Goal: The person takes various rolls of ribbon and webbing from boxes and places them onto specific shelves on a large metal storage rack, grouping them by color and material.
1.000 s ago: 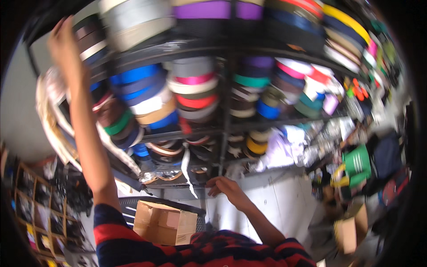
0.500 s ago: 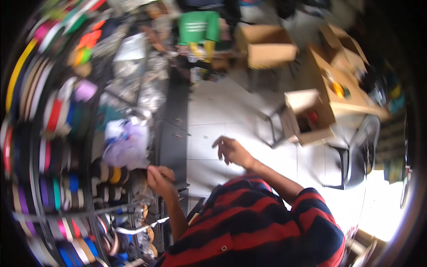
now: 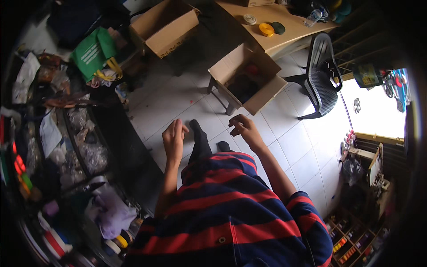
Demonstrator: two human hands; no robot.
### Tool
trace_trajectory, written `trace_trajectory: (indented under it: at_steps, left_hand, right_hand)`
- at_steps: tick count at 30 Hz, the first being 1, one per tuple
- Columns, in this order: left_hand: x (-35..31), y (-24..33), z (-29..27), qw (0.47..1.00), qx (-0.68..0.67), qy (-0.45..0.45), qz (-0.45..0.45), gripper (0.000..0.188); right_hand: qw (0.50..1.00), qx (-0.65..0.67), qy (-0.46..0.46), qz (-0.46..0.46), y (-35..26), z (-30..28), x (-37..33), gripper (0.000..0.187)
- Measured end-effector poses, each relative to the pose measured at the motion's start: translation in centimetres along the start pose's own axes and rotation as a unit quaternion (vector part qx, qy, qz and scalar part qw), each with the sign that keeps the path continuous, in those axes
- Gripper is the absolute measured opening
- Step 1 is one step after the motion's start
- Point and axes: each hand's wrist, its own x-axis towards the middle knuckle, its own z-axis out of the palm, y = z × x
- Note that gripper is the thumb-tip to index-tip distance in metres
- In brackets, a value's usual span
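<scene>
The right hand (image 3: 245,130) is half-open, fingers loosely bent, nothing visible in it; the left hand (image 3: 175,135) curls further in, and I cannot tell whether it pinches anything. Just beyond the right hand sits the open cardboard box (image 3: 270,95), flaps spread, containing dark stuff and a rounded red item (image 3: 251,70) (too shadowed to name). Beyond the box, flat round rolls (image 3: 266,30) — yellow, dark green, off-white — lie on a smooth tan table (image 3: 293,38); right of it stands a black, textured chair (image 3: 327,91).
</scene>
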Motion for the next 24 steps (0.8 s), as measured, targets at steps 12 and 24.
trace_trajectory:
  at_steps: [12, 24]
  left_hand:
    - [17.6, 0.2, -1.9, 0.972, 0.019, -0.232, -0.025, 0.025]
    - [30.1, -1.7, 1.2, 0.934, 0.085, -0.345, -0.039, 0.023]
  right_hand:
    - [0.993, -0.007, 0.119, 0.020, -2.3, 2.5, 9.1, 0.023]
    - [0.960, -0.065, 0.268, 0.035, -4.1, -3.4, 17.6, 0.023]
